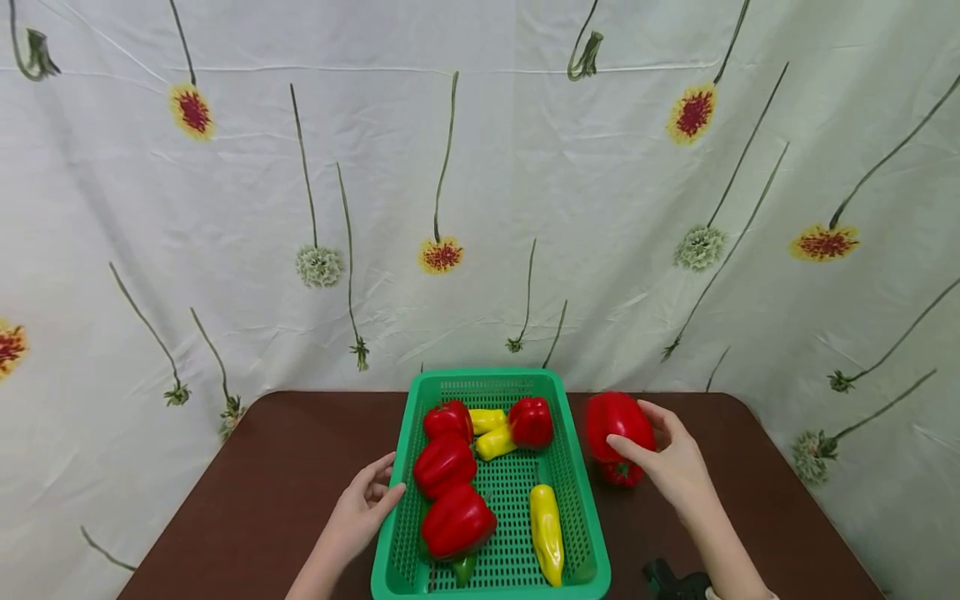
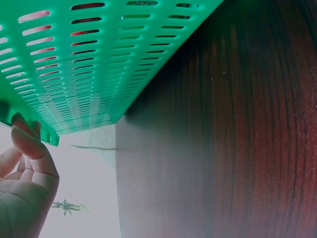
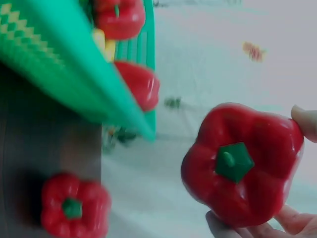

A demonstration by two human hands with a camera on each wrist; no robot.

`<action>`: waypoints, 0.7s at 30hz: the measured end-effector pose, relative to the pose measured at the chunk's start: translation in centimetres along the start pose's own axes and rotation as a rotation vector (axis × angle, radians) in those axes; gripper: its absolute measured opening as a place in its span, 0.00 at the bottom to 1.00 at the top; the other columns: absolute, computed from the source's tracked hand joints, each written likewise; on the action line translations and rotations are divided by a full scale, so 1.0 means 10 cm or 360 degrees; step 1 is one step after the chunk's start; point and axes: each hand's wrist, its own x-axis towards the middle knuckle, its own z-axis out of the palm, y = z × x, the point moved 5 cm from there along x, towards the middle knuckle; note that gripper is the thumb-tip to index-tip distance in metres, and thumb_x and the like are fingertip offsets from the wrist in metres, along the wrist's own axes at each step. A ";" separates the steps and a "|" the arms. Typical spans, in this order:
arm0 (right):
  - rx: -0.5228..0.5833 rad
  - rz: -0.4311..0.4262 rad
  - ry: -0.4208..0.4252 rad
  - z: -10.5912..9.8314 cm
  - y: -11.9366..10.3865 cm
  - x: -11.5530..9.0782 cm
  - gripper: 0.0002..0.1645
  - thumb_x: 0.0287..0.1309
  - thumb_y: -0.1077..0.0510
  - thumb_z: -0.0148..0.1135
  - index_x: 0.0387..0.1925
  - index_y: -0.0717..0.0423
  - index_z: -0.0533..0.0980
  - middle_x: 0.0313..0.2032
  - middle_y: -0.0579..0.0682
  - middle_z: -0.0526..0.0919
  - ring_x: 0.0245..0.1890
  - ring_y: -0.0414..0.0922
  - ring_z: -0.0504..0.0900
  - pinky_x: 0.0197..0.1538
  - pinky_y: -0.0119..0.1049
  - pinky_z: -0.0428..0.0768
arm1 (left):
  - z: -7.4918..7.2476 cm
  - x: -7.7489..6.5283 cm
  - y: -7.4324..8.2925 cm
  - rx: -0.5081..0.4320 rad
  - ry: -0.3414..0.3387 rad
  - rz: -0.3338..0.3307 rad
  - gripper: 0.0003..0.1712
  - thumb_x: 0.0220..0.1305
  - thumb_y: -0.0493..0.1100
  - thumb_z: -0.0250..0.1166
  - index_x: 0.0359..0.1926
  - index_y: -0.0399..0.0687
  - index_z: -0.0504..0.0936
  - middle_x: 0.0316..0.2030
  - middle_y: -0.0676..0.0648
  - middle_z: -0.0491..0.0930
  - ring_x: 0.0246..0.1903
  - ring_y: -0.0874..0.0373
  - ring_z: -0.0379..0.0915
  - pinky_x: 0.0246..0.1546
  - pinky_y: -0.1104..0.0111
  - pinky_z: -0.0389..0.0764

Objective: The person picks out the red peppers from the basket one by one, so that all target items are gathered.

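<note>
My right hand (image 1: pixel 671 458) grips a red bell pepper (image 1: pixel 617 425) between thumb and fingers, raised off the table just right of the green basket (image 1: pixel 592 533). In the right wrist view this bell pepper (image 3: pixel 247 168) turns its green stem to the camera. Another red bell pepper (image 1: pixel 621 473) sits on the table below it, partly hidden in the head view. My left hand (image 1: pixel 363 508) holds the basket's left rim, fingers bent at its edge. Inside the basket lie several red bell peppers (image 1: pixel 459 521), several yellow peppers (image 1: pixel 547 533) and something green (image 1: pixel 464 569), mostly covered.
The basket stands on a dark brown wooden table (image 1: pixel 300 450). Near the right forearm lies a black object (image 1: pixel 675 581), cut off by the frame's bottom. Behind the table hangs a white cloth (image 1: pixel 480 183) with printed flowers.
</note>
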 end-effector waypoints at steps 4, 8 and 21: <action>0.0017 0.0064 0.0058 -0.19 0.14 0.12 0.51 0.60 0.41 0.66 0.75 0.54 0.53 0.71 0.60 0.61 0.65 0.58 0.64 0.53 0.44 0.79 | 0.00 -0.02 0.00 -0.0042 0.0000 -0.0019 0.32 0.67 0.40 0.64 0.69 0.37 0.67 0.55 0.37 0.73 0.35 0.65 0.73 0.37 0.72 0.77; 0.0060 0.0145 0.0152 -0.35 0.34 0.24 0.52 0.63 0.41 0.63 0.77 0.56 0.49 0.73 0.63 0.57 0.66 0.59 0.62 0.51 0.38 0.78 | 0.00 -0.02 0.00 -0.0059 0.0004 -0.0019 0.32 0.67 0.40 0.64 0.69 0.37 0.67 0.54 0.37 0.74 0.35 0.64 0.74 0.36 0.72 0.78; 0.0077 0.0332 0.0284 -0.42 1.02 0.52 0.57 0.62 0.43 0.64 0.76 0.65 0.45 0.74 0.71 0.49 0.69 0.67 0.55 0.66 0.62 0.66 | 0.01 -0.01 -0.01 -0.0064 0.0017 -0.0006 0.32 0.67 0.39 0.65 0.69 0.36 0.68 0.54 0.37 0.74 0.34 0.65 0.74 0.36 0.72 0.78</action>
